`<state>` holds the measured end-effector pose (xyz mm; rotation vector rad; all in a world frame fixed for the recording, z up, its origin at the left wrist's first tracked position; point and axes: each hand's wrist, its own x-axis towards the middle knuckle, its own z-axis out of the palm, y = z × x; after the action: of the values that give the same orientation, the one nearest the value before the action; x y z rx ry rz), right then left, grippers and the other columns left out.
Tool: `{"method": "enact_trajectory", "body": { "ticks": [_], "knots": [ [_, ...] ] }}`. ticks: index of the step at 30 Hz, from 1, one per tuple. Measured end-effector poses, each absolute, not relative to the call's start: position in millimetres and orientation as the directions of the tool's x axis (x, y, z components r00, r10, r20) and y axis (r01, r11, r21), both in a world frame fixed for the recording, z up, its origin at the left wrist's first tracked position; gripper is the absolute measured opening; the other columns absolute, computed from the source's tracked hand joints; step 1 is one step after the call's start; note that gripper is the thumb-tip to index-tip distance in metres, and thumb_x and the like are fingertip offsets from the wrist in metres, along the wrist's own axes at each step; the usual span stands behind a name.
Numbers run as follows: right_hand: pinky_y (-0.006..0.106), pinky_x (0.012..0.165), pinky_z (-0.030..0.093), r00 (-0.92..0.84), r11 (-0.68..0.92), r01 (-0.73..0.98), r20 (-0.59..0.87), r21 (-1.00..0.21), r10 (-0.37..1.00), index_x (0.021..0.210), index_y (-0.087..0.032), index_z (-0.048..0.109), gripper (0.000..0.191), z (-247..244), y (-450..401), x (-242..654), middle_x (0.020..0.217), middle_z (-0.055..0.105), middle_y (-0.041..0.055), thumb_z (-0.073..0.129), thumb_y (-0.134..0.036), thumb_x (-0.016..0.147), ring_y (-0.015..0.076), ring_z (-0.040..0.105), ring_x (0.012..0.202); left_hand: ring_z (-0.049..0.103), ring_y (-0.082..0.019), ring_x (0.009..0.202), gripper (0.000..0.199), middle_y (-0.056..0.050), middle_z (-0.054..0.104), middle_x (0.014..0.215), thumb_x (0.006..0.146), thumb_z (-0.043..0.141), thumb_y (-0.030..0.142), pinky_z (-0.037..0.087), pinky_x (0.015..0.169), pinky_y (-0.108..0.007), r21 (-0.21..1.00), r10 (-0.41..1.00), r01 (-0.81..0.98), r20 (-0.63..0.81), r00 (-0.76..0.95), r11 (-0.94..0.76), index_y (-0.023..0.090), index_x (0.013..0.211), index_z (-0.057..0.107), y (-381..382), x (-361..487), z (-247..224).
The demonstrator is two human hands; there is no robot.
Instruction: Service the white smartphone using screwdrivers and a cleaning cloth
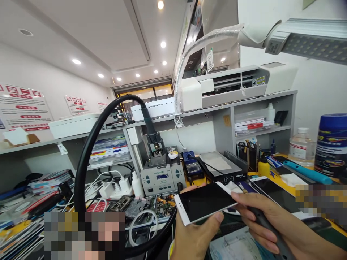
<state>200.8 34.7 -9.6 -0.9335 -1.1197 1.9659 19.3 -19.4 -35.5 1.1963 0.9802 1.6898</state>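
A white smartphone with a dark screen lies tilted in my left hand, thumb along its near edge and fingers behind it. My right hand is closed around a dark grey handle of a tool whose kind I cannot make out. The index fingertip of that hand is at the phone's right end, and the tool's tip is hard to see there. Another white phone with a dark screen lies on the bench, behind my right hand.
A hot air station stands behind the phone, its thick black hose looping across the left. Circuit boards and white chargers crowd the bench. At right are a clear bottle, a dark blue can and a lamp overhead.
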Motion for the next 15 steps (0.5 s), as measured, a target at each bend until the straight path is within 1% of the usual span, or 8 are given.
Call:
{"method": "enact_trajectory", "body": {
  "ticks": [2, 4, 9, 13, 15],
  "knots": [
    [0.013, 0.027, 0.031, -0.485, -0.343, -0.176, -0.222, -0.923, 0.846, 0.053, -0.019, 0.048, 0.057, -10, 33, 200, 0.031, 0.035, -0.0084, 0.077, -0.064, 0.074, 0.0028, 0.027, 0.025, 0.058, -0.034, 0.126, 0.068, -0.013, 0.074, 0.114, 0.071, 0.085, 0.045, 0.045, 0.108, -0.047, 0.919, 0.933, -0.200, 0.304, -0.192, -0.340, 0.018, 0.129, 0.062, -21, 19, -34],
    [0.013, 0.028, 0.032, -0.481, -0.301, -0.140, -0.201, -0.943, 0.853, 0.055, -0.019, 0.049, 0.058, -12, 34, 200, 0.031, 0.036, -0.0083, 0.074, -0.067, 0.076, 0.0031, 0.028, 0.025, 0.059, -0.035, 0.125, 0.068, -0.013, 0.075, 0.113, 0.071, 0.085, 0.043, 0.044, 0.109, -0.048, 0.928, 0.945, -0.203, 0.282, -0.166, -0.312, 0.019, 0.129, 0.062, -23, 19, -32],
    [0.015, 0.029, 0.033, -0.532, -0.265, -0.130, -0.158, -0.956, 0.832, 0.060, -0.021, 0.047, 0.053, -22, 39, 202, 0.031, 0.037, -0.0095, 0.070, -0.063, 0.082, 0.0040, 0.027, 0.024, 0.058, -0.036, 0.125, 0.072, -0.014, 0.074, 0.116, 0.068, 0.086, 0.045, 0.045, 0.107, -0.049, 0.926, 0.941, -0.200, 0.289, -0.174, -0.321, 0.018, 0.131, 0.062, -29, 21, -24],
    [0.015, 0.029, 0.035, -0.532, -0.245, -0.135, -0.138, -0.960, 0.835, 0.063, -0.022, 0.047, 0.050, -29, 41, 205, 0.033, 0.039, -0.0103, 0.070, -0.060, 0.085, 0.0043, 0.027, 0.025, 0.057, -0.036, 0.127, 0.071, -0.014, 0.071, 0.122, 0.071, 0.084, 0.042, 0.048, 0.105, -0.047, 0.929, 0.950, -0.205, 0.286, -0.129, -0.307, 0.019, 0.134, 0.059, -34, 22, -18],
    [0.016, 0.028, 0.035, -0.554, -0.231, -0.119, -0.129, -0.966, 0.822, 0.064, -0.022, 0.048, 0.049, -32, 43, 206, 0.032, 0.040, -0.0098, 0.070, -0.061, 0.084, 0.0050, 0.029, 0.024, 0.055, -0.035, 0.129, 0.072, -0.014, 0.070, 0.125, 0.072, 0.084, 0.041, 0.047, 0.107, -0.046, 0.929, 0.949, -0.200, 0.290, -0.126, -0.310, 0.019, 0.135, 0.057, -36, 21, -18]
  ]
}}
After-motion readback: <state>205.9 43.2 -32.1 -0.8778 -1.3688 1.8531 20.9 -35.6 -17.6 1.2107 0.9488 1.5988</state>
